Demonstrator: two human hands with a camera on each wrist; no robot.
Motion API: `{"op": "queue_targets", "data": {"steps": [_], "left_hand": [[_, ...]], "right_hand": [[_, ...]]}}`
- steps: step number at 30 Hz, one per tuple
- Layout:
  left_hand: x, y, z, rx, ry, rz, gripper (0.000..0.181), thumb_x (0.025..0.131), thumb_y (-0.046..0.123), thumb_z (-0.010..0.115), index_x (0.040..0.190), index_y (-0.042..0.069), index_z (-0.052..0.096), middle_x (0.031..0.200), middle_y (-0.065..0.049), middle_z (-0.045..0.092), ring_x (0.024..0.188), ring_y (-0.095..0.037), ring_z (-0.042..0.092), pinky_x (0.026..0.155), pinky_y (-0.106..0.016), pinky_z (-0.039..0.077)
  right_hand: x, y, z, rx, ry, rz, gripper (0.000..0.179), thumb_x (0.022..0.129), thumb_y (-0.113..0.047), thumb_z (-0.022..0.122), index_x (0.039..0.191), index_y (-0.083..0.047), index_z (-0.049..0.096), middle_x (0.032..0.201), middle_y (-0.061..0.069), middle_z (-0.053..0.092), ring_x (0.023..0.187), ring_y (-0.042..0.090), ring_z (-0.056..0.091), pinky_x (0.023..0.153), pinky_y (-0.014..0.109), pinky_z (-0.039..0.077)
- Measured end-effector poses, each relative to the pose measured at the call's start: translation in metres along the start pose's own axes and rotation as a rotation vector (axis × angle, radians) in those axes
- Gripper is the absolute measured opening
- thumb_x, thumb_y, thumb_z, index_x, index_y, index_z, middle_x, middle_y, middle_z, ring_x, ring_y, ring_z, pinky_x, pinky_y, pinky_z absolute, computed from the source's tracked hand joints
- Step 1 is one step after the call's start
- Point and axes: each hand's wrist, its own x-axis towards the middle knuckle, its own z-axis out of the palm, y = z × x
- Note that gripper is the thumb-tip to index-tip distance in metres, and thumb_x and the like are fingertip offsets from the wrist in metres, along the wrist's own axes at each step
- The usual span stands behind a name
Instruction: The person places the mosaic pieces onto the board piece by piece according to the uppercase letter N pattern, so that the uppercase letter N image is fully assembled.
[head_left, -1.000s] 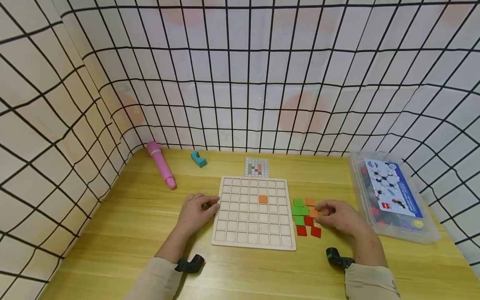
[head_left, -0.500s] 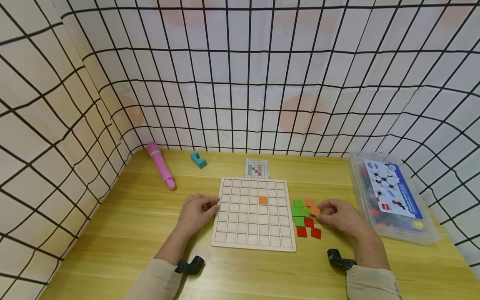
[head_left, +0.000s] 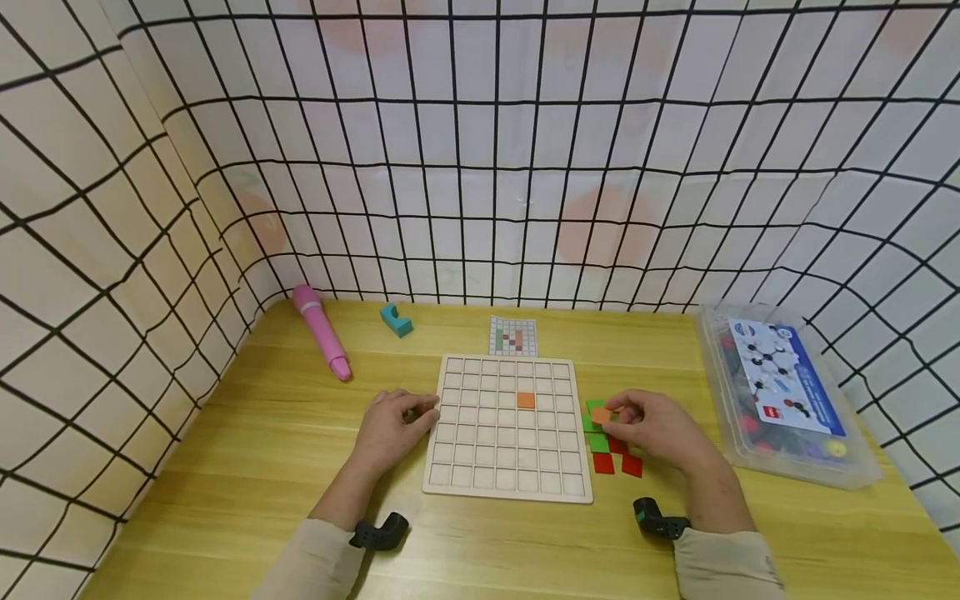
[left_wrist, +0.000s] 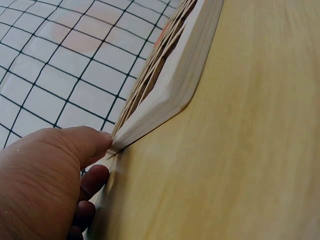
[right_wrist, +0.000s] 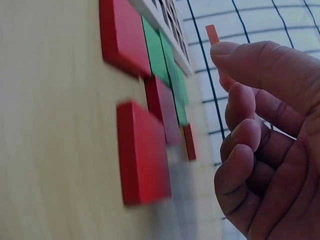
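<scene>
In the head view my right hand pinches an orange square tile between thumb and fingers, above green tiles. The right wrist view shows that tile edge-on beyond the thumb, with the other fingers curled. Red tiles lie on the table below the hand. My left hand rests at the left edge of a wooden grid board, touching it with thumb and fingertips. One orange tile sits in a cell in the board's upper part.
Behind the board lies a small printed grid card. A pink microphone-shaped thing and a teal block lie back left. At the right stands a clear plastic box with a printed label. Black-lined white cloth surrounds the table.
My right hand has picked up an orange tile from the pile's right side and carried it left over the green tiles. My left hand and the board stay put.
</scene>
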Motion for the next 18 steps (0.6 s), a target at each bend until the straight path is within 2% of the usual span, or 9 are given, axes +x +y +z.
{"op": "queue_targets", "data": {"steps": [4,11,14,18], "left_hand": [[0.0,0.0,0.0,0.001,0.002,-0.003,0.026,0.09,0.029,0.077,0.114,0.02,0.079,0.094,0.004,0.072,0.086,-0.014,0.051,0.081,-0.032,0.039],[0.0,0.0,0.0,0.003,0.011,0.0,0.025,0.09,0.029,0.077,0.114,0.02,0.08,0.092,0.004,0.071,0.085,-0.014,0.05,0.08,-0.032,0.038],[0.0,0.0,0.0,0.002,0.014,0.001,0.024,0.09,0.029,0.077,0.113,0.02,0.08,0.091,0.004,0.071,0.084,-0.014,0.05,0.079,-0.031,0.038],[0.0,0.0,0.0,0.004,0.014,0.003,0.024,0.09,0.03,0.077,0.113,0.02,0.08,0.091,0.005,0.071,0.084,-0.013,0.05,0.079,-0.031,0.038]], "right_hand": [[0.002,-0.01,0.006,0.026,-0.023,0.0,0.035,0.092,-0.024,0.076,0.12,-0.005,0.066,0.089,0.005,0.061,0.071,0.019,0.052,0.059,0.028,0.046],[0.004,-0.024,0.016,0.007,-0.041,-0.086,0.03,0.093,-0.023,0.075,0.118,-0.008,0.068,0.084,0.003,0.062,0.064,0.017,0.052,0.06,0.03,0.046],[0.005,-0.029,0.021,0.017,-0.053,-0.099,0.028,0.092,-0.019,0.075,0.118,-0.008,0.068,0.084,0.002,0.062,0.065,0.016,0.052,0.062,0.029,0.045],[0.008,-0.038,0.028,-0.023,-0.034,-0.117,0.026,0.091,-0.019,0.075,0.115,-0.011,0.07,0.084,0.0,0.062,0.073,0.015,0.051,0.068,0.029,0.044]]}}
